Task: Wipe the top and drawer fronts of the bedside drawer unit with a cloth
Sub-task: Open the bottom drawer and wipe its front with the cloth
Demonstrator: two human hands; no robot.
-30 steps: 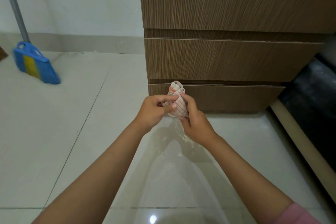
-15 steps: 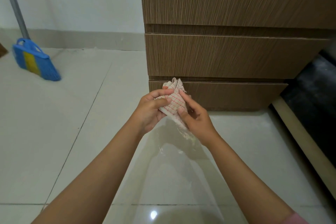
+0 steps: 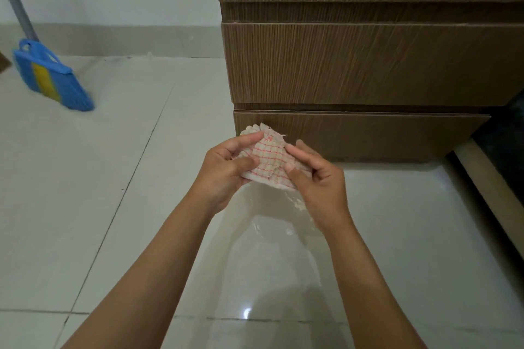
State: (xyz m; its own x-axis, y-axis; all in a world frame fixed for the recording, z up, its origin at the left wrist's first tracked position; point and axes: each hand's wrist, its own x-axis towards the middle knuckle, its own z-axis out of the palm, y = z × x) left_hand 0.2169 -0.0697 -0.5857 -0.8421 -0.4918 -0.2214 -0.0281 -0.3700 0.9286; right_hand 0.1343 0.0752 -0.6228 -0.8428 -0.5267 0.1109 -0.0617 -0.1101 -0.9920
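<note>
Cloth (image 3: 268,160), folded, is pinched between left hand (image 3: 226,168) at nine o'clock and right hand (image 3: 314,178) at three, before the drawer unit (image 3: 368,65).

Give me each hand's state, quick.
Left hand: holding the cloth, thumb and fingers pinching it.
Right hand: holding the same cloth.

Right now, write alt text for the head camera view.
Two bare hands, left hand and right hand, hold a crumpled white cloth with red checks before the brown wood-grain drawer unit. A blue and yellow broom stands at left on the pale tiled floor.
</note>
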